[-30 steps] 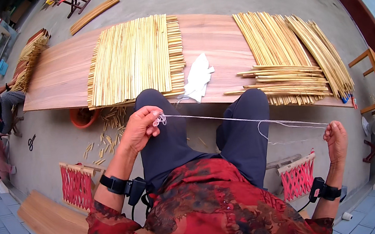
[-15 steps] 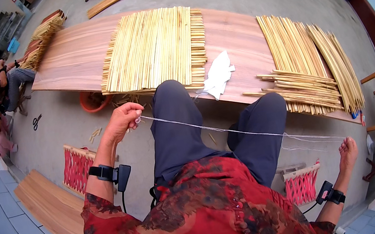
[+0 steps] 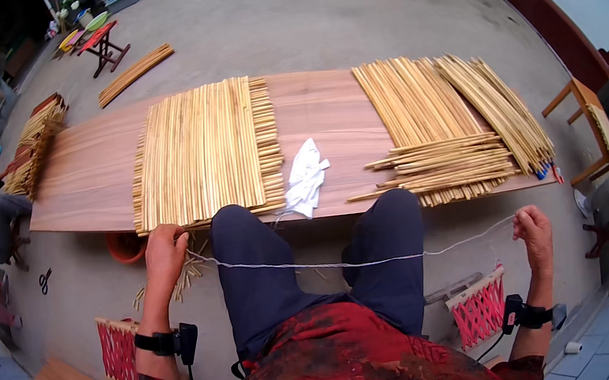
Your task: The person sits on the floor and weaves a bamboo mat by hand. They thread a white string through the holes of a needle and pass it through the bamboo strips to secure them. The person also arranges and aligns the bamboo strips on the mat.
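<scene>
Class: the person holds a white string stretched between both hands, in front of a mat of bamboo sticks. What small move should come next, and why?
Probably draw the left hand up to the bamboo mat: it already pinches the string beside the mat's near edge, while the right hand keeps the line taut.

**Wearer's Clothing and Fitted Devices**

Upper garment: red fabric with a dark, mottled black pattern, short-sleeved, ending above the elbows; both forearms bare below it.

Legwear: plain dark navy trousers, no visible markings.

Left hand (image 3: 164, 255): bare, no glove. Just behind it, at the wrist, a black strap carrying a small black box-shaped unit on the inner side, with a thin black cable hanging from it.

Right hand (image 3: 534, 229): bare, no glove. Just behind it, at the wrist, a matching black strap and black unit, a thin dark cable trailing from it.
</scene>
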`<state>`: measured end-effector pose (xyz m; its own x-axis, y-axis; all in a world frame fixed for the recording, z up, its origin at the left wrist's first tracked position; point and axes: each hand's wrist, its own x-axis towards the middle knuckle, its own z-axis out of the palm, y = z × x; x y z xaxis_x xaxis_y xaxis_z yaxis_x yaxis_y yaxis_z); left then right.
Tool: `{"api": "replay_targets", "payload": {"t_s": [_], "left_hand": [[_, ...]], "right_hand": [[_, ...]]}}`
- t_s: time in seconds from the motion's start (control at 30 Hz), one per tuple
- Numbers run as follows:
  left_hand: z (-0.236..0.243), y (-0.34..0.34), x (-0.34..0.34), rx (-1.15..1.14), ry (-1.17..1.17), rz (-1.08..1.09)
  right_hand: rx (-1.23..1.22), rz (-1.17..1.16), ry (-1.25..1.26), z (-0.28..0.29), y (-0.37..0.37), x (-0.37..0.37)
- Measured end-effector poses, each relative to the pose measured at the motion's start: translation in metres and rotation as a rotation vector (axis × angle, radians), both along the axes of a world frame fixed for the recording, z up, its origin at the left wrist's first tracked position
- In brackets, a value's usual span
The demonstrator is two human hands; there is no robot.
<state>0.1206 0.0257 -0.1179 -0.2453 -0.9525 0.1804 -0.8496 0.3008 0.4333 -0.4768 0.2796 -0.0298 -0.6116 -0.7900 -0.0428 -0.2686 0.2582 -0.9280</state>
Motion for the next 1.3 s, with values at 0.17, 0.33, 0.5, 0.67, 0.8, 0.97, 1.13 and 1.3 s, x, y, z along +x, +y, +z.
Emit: {"api": "replay_targets", "payload": {"t_s": [0.17, 0.33, 0.5, 0.67, 0.8, 0.97, 1.13, 1.3], "left_hand": [[0.075, 0.017, -0.152, 0.388, 0.724, -0.427], [0.111, 0.063, -0.264, 0.896, 0.745, -0.914], [0.09, 0.076, -0.291, 1.235, 0.972, -0.951], [0.088, 0.076, -0.281, 1.304, 0.89, -0.867], [0.096, 0.067, -0.262, 1.133, 0.661, -0.831], [0.083, 0.057, -0.22, 1.136, 0.644, -0.766], [0.077, 0.038, -0.163, 1.084, 0.618, -0.581], [0.06, 0.02, -0.083, 0.947, 0.686, -0.354]], "right_hand": [[-0.005, 0.301, -0.094, 0.04, -0.038, 0.093], [0.026, 0.426, -0.106, 0.047, -0.055, 0.137], [0.026, 0.444, -0.204, 0.047, -0.055, 0.148], [0.053, 0.499, -0.323, 0.038, -0.059, 0.149], [0.028, 0.547, -0.359, 0.031, -0.064, 0.151], [-0.08, 0.475, -0.462, 0.02, -0.064, 0.145], [-0.174, 0.283, -0.525, 0.007, -0.052, 0.114], [-0.288, 0.031, -0.59, -0.002, -0.033, 0.066]]}}
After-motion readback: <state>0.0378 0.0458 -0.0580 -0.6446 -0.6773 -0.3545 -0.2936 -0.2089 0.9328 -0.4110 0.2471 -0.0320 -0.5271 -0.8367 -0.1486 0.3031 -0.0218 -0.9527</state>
